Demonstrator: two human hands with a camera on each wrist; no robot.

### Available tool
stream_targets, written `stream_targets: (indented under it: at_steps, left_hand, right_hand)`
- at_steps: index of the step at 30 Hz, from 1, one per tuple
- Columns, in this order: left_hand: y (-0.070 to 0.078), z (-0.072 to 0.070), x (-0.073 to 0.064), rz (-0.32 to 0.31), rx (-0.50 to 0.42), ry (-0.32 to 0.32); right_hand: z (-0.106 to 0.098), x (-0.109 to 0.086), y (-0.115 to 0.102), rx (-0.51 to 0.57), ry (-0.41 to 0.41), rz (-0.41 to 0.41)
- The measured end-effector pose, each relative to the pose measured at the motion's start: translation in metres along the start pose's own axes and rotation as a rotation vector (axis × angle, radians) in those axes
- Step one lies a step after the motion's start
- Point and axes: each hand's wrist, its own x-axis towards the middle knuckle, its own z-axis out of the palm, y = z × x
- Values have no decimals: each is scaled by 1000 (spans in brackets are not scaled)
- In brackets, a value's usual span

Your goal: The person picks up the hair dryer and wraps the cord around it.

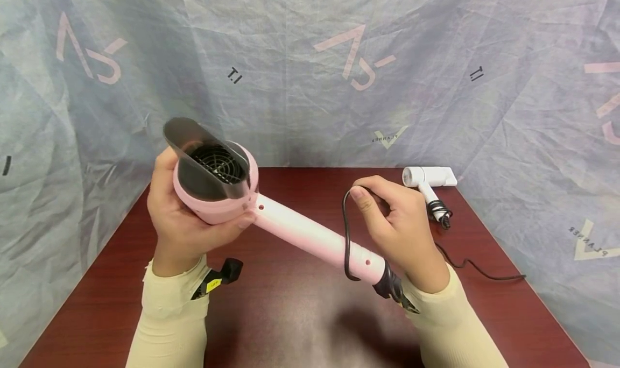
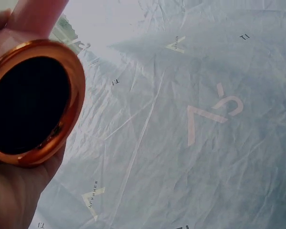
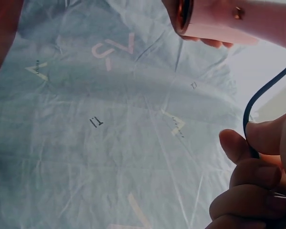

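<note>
A pink hair dryer [image 1: 305, 232] with a dark nozzle [image 1: 194, 136] is held above the table, its handle slanting down to the right. My left hand [image 1: 181, 212] grips the round head from the left, thumb along its lower side. In the left wrist view, the copper-rimmed rear [image 2: 76, 95] of the head faces the camera. My right hand [image 1: 394, 223] pinches the black power cord [image 1: 346, 223] between thumb and curled fingers. From that pinch, the cord loops down across the handle near its end. The right wrist view shows the cord [image 3: 262, 93] running up from the fingers.
A white hair dryer [image 1: 431, 177] with its cord wound round the handle lies at the table's back right. Loose black cord [image 1: 474, 266] trails over the dark red table [image 1: 271, 314] toward its right edge. Grey printed cloth [image 1: 286, 61] hangs behind and at both sides.
</note>
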Motion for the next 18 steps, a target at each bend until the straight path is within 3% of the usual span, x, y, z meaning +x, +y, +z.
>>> stream_targets:
  at_steps: [5, 10, 15, 18]
  left_hand:
    - [2, 3, 3, -19, 14, 128]
    - [2, 5, 8, 4, 49, 229]
    - [1, 7, 13, 16, 59, 298]
    - [2, 9, 14, 14, 49, 321]
  right_hand:
    - [1, -1, 1, -36, -114, 39]
    - [3, -6, 3, -42, -235, 93]
    - [6, -9, 2, -93, -265, 166]
    - [8, -8, -1, -114, -281, 166]
